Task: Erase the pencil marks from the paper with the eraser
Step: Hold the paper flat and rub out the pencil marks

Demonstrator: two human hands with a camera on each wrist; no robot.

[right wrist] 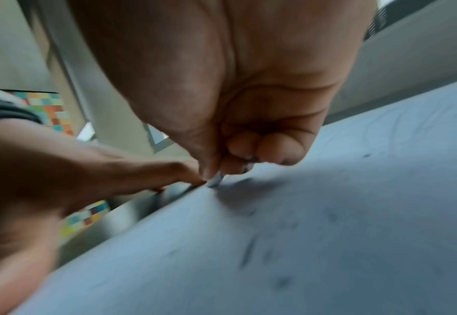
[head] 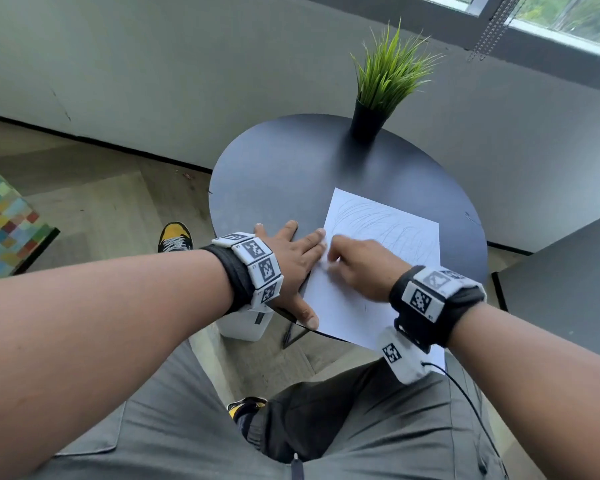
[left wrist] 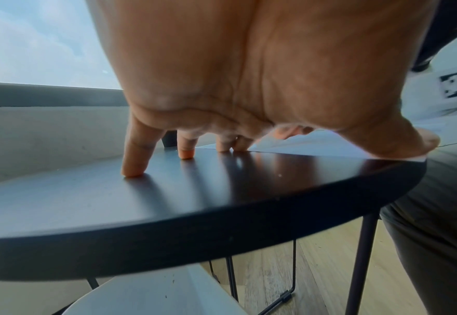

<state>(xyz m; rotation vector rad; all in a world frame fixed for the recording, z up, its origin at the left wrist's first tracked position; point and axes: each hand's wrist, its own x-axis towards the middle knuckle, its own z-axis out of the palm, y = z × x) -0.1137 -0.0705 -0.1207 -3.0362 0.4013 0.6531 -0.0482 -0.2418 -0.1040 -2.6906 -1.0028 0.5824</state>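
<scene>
A white sheet of paper [head: 378, 258] with faint pencil scribbles lies on the round black table [head: 291, 168], its near corner hanging over the edge. My left hand [head: 291, 258] lies flat with spread fingers, pressing the paper's left edge and the tabletop [left wrist: 168, 202]. My right hand [head: 357, 268] is curled, pinching a small greyish eraser [right wrist: 216, 181] against the paper [right wrist: 303, 234] near its left edge, right beside the left fingers. The eraser is hidden by the fingers in the head view. Pencil strokes [head: 388, 223] cover the far half of the sheet.
A potted green grass plant [head: 378, 95] stands at the far side of the table. A grey wall and window lie beyond. A white object [head: 243, 325] sits under the table's near edge. My legs and yellow-black shoes [head: 175, 237] are below.
</scene>
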